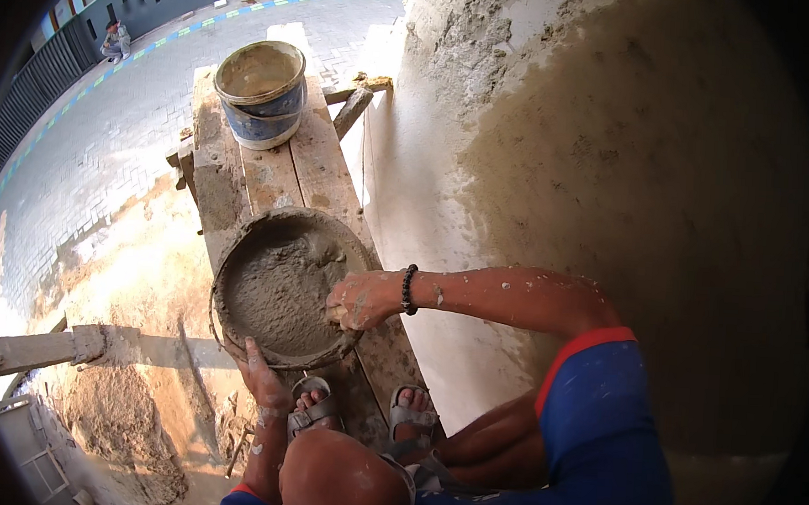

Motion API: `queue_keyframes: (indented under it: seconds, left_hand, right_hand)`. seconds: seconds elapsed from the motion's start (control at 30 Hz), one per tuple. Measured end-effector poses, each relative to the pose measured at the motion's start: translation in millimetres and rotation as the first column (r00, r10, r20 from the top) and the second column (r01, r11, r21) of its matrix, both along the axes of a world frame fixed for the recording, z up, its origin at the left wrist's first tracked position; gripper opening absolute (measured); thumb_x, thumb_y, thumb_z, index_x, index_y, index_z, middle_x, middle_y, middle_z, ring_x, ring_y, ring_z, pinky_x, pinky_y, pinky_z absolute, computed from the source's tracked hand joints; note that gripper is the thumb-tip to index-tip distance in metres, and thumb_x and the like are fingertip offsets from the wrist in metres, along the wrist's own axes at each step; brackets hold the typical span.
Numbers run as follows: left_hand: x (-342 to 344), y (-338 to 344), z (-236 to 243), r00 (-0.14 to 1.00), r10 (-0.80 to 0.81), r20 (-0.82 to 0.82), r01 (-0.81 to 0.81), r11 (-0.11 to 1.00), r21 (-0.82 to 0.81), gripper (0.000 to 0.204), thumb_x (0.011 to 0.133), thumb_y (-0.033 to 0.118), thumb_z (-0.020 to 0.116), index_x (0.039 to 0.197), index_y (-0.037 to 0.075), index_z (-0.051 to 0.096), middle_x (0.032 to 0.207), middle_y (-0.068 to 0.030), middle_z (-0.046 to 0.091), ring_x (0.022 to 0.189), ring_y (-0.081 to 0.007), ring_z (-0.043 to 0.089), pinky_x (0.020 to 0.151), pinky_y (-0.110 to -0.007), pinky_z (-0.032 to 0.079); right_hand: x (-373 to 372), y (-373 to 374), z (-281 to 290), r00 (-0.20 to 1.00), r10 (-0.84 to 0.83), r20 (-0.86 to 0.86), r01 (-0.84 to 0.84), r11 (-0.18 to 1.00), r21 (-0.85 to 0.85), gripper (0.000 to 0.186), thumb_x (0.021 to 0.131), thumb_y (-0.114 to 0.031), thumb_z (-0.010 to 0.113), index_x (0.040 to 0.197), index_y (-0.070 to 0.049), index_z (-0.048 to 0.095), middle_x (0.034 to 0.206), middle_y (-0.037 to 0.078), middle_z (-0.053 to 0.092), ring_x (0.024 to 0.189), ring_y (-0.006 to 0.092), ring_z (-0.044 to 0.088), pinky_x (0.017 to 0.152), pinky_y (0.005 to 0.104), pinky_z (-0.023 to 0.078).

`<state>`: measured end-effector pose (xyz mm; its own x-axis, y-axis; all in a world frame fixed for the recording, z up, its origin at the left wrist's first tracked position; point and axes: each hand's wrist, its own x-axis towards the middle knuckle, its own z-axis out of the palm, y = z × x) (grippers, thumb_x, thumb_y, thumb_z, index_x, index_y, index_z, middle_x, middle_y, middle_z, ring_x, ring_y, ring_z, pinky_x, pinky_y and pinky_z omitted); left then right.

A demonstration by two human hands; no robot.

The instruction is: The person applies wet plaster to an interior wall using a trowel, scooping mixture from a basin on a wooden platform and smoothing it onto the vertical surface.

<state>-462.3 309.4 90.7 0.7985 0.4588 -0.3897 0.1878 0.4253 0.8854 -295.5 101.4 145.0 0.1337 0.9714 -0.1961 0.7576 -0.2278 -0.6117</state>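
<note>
A round, mortar-crusted basin [224,259] stands on the wooden planks in front of me, holding wet grey mortar [279,296]. My left hand [265,381] grips its near left rim, fingers up against the outer side. At the right side of the basin, my right hand [365,300] is closed over the mortar. A small yellowish bit shows at its fingers, but what it grips is mostly hidden. A dark beaded bracelet [409,289] circles the right wrist.
Farther along the plank platform [325,161] stands a blue, mortar-stained bucket [263,122]. A partly wet plastered wall [629,164] rises close on my right. My sandalled feet [412,413] are on the planks. A wooden pole [33,352] juts out left; a person [115,43] sits far off.
</note>
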Motion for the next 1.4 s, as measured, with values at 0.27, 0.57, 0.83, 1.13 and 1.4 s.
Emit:
queue_keyframes:
  seconds: [0.27,0.57,0.83,1.13,1.4]
  left_hand:
    - [-7,12,-4,0.997,-0.039,0.069,0.019,0.962,0.272,0.062,0.093,0.018,0.049,0.141,-0.007,0.018,0.144,-0.0321,0.019,0.13,-0.042,0.03,0.106,-0.043,0.03]
    - [6,10,26,1.0,0.003,0.013,-0.004,0.996,0.084,0.063,0.1,0.023,0.039,0.146,-0.003,0.006,0.147,-0.0192,0.026,0.132,-0.027,0.03,0.109,-0.035,0.025]
    - [10,3,36,0.996,0.052,-0.068,-0.059,0.994,-0.097,0.064,0.099,0.023,0.04,0.147,0.0,0.004,0.149,-0.0193,0.021,0.134,-0.0273,0.026,0.11,-0.035,0.024]
    - [-1,19,11,0.994,-0.087,0.059,0.086,0.996,0.019,0.067,0.099,0.024,0.043,0.148,0.0,0.002,0.149,-0.0182,0.02,0.135,-0.0268,0.025,0.111,-0.035,0.023]
    - [-2,21,24,0.995,0.058,0.078,-0.062,0.997,0.053,0.067,0.096,0.018,0.05,0.147,0.002,0.011,0.145,-0.0202,0.027,0.132,-0.0277,0.031,0.109,-0.036,0.027]
  right_hand:
    - [-11,-26,79,0.946,-0.311,0.097,0.31,0.951,0.021,0.033,0.087,-0.024,0.052,0.113,-0.005,0.057,0.105,0.013,0.063,0.094,0.0284,0.061,0.079,0.0403,0.05]
    - [4,38,70,0.853,-0.166,0.495,0.363,0.87,-0.334,0.025,0.078,-0.015,0.058,0.101,-0.004,0.062,0.085,0.015,0.066,0.083,0.0293,0.065,0.069,0.0403,0.052]
    - [8,27,36,0.955,-0.275,-0.116,0.205,0.887,-0.413,0.023,0.079,-0.026,0.062,0.085,-0.003,0.065,0.082,0.018,0.065,0.078,0.0353,0.063,0.07,0.0437,0.051]
    - [-18,-13,96,0.872,-0.488,-0.029,0.481,0.868,-0.126,0.044,0.079,-0.024,0.065,0.117,-0.003,0.058,0.083,0.017,0.062,0.075,0.0335,0.061,0.07,0.04,0.051]
    - [-10,0,127,0.779,-0.293,0.555,0.367,0.93,-0.025,0.037,0.076,-0.017,0.061,0.113,-0.012,0.058,0.082,0.01,0.059,0.077,0.0279,0.06,0.066,0.0387,0.051]
